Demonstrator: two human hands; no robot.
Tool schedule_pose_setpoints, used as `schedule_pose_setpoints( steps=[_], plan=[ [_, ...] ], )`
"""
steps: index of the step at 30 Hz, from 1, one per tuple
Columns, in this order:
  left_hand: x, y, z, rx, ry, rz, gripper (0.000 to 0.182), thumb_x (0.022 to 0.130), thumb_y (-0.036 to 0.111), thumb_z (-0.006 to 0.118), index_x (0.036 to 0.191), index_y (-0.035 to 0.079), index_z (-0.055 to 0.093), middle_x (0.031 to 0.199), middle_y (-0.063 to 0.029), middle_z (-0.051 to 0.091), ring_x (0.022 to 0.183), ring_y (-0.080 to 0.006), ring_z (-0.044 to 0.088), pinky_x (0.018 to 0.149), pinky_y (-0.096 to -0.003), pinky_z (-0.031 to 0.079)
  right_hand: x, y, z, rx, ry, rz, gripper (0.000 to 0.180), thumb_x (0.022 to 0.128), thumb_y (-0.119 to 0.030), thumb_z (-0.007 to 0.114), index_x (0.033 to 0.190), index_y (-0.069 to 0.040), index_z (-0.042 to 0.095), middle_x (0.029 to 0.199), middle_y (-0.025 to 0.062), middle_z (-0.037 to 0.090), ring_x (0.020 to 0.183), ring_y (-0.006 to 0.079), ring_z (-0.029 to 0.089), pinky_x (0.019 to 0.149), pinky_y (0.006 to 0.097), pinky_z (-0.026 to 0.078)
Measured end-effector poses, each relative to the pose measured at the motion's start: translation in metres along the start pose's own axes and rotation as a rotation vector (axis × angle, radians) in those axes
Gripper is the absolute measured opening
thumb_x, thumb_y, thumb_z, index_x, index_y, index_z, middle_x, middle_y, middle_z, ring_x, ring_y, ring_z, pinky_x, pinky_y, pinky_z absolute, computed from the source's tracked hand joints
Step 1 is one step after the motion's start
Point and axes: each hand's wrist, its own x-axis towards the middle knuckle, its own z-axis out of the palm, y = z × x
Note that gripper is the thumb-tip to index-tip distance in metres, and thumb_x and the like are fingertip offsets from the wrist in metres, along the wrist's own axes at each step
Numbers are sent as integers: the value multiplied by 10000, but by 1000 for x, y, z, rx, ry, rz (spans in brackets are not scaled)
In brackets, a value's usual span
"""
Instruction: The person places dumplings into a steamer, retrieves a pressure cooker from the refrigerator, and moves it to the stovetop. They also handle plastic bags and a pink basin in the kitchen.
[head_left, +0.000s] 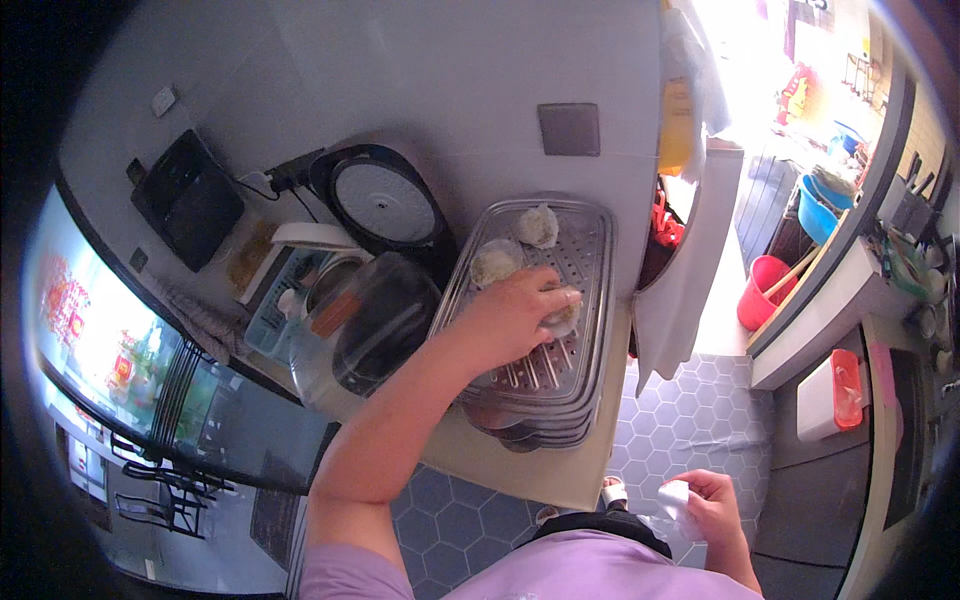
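My left hand reaches over a perforated metal steaming tray, its fingers around a pale round food piece low over the tray or resting on it; I cannot tell which. Two similar pieces, seemingly on thin pale wrappers, sit farther back: one food piece at the left side and another food piece near the far end. The tray tops a stack of metal trays at the counter's corner. Low at my right side, my right hand pinches a thin white sheet, paper or plastic.
Left of the tray stand a rice cooker with its lid raised, a clear plastic cover and a light blue basket. The counter edge lies close before me. A red bucket stands beyond the doorway at right.
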Motion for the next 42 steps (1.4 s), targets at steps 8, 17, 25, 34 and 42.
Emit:
schedule_pose_setpoints(
  steps=[8,17,25,34,42],
  plan=[
    [15,-4,23,129,40,-13,385,731,68,667,1106,107,584,1017,-105,549,991,-313,559,850,-398,471,-9,7,-13,20,91,-1,177,760,-20,589,900,60,665,776,83,674,663,125,630,592,232,489],
    [12,-2,25,117,71,-56,439,756,156,691,1176,118,571,1068,-134,539,1001,-321,553,875,-397,462,-9,1,-13,17,83,-9,201,783,-54,609,938,59,666,757,65,664,644,79,599,548,201,451],
    [-18,4,-15,140,286,-143,457,773,202,702,1204,116,576,1155,-130,541,1044,-310,551,899,-375,456,-10,-3,-7,-38,40,-32,190,769,-31,585,918,53,667,836,100,682,726,131,637,637,238,499],
    [-86,74,-12,-445,442,-22,340,752,186,732,1045,39,642,998,-116,637,933,-258,617,818,-373,484,-46,-15,-3,48,451,-66,258,874,-186,541,963,23,662,711,0,588,567,69,499,471,212,367],
    [-71,232,166,-1139,-242,323,685,722,203,786,1300,25,463,1100,-143,610,1016,-218,602,864,-323,476,-103,-7,-41,901,293,-385,484,950,-460,420,1118,-38,589,610,1,475,392,85,340,389,240,315]
  ],
)
